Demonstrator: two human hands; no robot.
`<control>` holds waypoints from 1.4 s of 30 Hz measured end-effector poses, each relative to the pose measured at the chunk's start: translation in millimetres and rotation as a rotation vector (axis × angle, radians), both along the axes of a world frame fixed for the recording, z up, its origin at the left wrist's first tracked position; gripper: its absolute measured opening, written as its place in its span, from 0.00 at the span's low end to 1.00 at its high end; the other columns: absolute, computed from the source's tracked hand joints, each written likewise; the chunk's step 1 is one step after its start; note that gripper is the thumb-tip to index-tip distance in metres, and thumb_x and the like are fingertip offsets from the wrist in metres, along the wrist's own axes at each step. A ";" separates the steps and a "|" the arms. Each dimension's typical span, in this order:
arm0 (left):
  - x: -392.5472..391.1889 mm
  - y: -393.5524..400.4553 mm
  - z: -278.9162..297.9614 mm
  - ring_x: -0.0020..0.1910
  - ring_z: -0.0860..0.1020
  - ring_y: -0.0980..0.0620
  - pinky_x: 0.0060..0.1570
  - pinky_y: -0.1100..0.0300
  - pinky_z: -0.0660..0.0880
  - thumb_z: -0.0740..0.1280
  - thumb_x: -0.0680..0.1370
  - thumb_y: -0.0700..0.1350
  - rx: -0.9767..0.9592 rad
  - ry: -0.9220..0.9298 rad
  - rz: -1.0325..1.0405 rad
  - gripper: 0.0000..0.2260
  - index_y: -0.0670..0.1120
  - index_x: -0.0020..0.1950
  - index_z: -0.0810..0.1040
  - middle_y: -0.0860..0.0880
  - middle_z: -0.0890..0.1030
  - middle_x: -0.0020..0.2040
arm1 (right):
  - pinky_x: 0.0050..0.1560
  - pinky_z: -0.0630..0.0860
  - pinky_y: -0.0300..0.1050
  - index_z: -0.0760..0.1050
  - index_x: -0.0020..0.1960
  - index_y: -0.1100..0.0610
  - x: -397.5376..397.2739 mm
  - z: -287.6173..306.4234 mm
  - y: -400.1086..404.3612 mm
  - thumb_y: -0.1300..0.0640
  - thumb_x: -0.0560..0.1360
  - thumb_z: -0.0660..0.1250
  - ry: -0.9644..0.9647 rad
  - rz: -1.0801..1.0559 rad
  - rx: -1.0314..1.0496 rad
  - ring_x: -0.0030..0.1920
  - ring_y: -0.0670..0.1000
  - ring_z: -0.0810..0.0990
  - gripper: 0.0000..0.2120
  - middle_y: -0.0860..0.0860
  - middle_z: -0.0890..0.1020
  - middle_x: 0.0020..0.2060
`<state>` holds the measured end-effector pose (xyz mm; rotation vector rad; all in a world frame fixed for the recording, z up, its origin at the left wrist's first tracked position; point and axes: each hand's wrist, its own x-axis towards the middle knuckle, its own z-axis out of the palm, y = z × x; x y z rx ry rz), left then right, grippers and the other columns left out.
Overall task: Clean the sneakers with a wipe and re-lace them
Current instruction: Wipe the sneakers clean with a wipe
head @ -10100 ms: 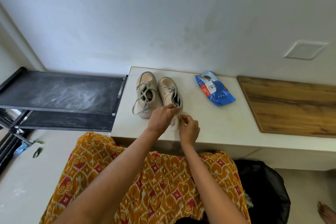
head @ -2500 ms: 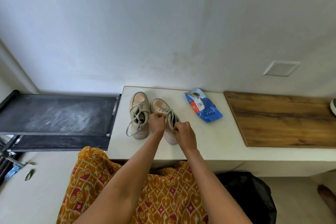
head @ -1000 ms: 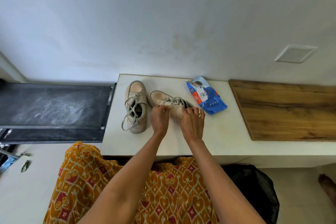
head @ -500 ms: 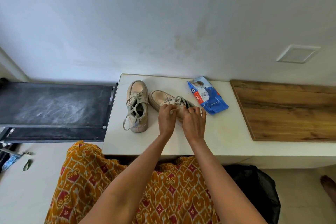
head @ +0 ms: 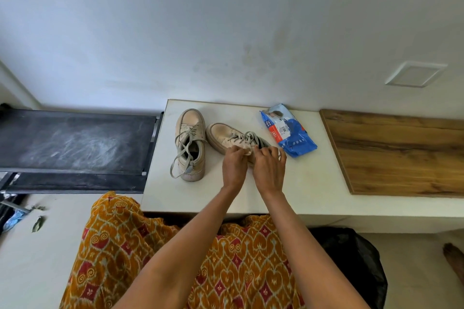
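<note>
Orange patterned cloth fills the near edge of the view, and above it two bare forearms reach onto the pale tabletop (head: 313, 183). The left hand (head: 234, 162) has its fingers curled, and its grip seems to pinch a pale wipe (head: 247, 151) against the side of the right sneaker (head: 226, 137), which lies turned with its toe toward the left. The right hand (head: 270, 165) curls over that shoe's heel end and steadies it; exactly what its fingertips pinch cannot be made out. Just left of this shoe the other sneaker (head: 189, 144) stands with its toe away from the person, its laces (head: 180, 155) loose and trailing. Farther back and to the right lies the blue wipe packet (head: 288, 134), near the wall.

The step in hand looks like wiping the side panel. It would go best with the right hand pressing the shoe firmly down so it cannot skid, the wipe drawn in short strokes along the seam above the sole, and folded to a fresh face once soiled. The laces of both shoes still need doing.
</note>
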<state>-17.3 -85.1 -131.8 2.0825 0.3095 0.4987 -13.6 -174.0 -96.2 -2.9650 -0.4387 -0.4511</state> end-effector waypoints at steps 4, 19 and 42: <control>3.0 5.2 0.3 0.48 0.75 0.49 0.44 0.57 0.72 0.65 0.76 0.36 0.018 0.011 0.011 0.08 0.40 0.51 0.83 0.46 0.81 0.47 | 0.66 0.67 0.58 0.77 0.59 0.56 0.5 1.5 -1.7 0.59 0.71 0.71 0.016 0.016 -0.009 0.58 0.56 0.77 0.17 0.54 0.83 0.50; -15.6 -5.0 -16.2 0.43 0.76 0.49 0.38 0.61 0.72 0.69 0.73 0.35 0.149 -0.016 -0.053 0.08 0.40 0.50 0.83 0.46 0.81 0.44 | 0.63 0.70 0.57 0.79 0.57 0.55 2.1 -3.3 -3.4 0.55 0.67 0.75 0.002 0.001 -0.015 0.55 0.53 0.79 0.19 0.52 0.84 0.47; 26.6 32.3 4.3 0.47 0.77 0.45 0.41 0.59 0.68 0.67 0.76 0.41 -0.068 0.183 0.309 0.08 0.40 0.52 0.83 0.41 0.81 0.49 | 0.62 0.71 0.56 0.81 0.50 0.56 7.1 2.1 -5.7 0.63 0.65 0.76 -0.038 0.025 0.050 0.47 0.55 0.80 0.15 0.53 0.84 0.39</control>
